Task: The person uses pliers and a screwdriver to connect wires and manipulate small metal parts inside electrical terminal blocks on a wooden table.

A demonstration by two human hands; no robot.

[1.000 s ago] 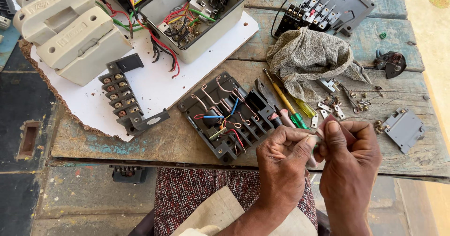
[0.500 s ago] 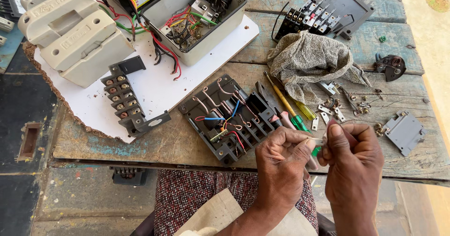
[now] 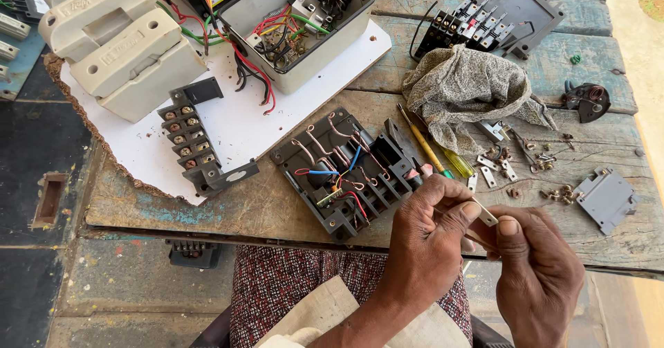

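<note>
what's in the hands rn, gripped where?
A small flat metal strip, pinched between both hands: left hand at its upper end with thumb and fingertips, right hand lower down. The lower end is hidden.

Support: weathered wooden table [image 3: 290,206].
On it: white board [image 3: 235,123], wired black base [image 3: 342,171] right of the board, cloth [image 3: 467,92] beyond that base.

Wired base [image 3: 346,175] lies on the table [image 3: 277,206], screwdrivers [image 3: 432,153] just right of it. Cloth [image 3: 463,88] behind them. Terminal strip [image 3: 197,144] left, on the board [image 3: 242,123]. Open box [image 3: 297,23] behind.
</note>
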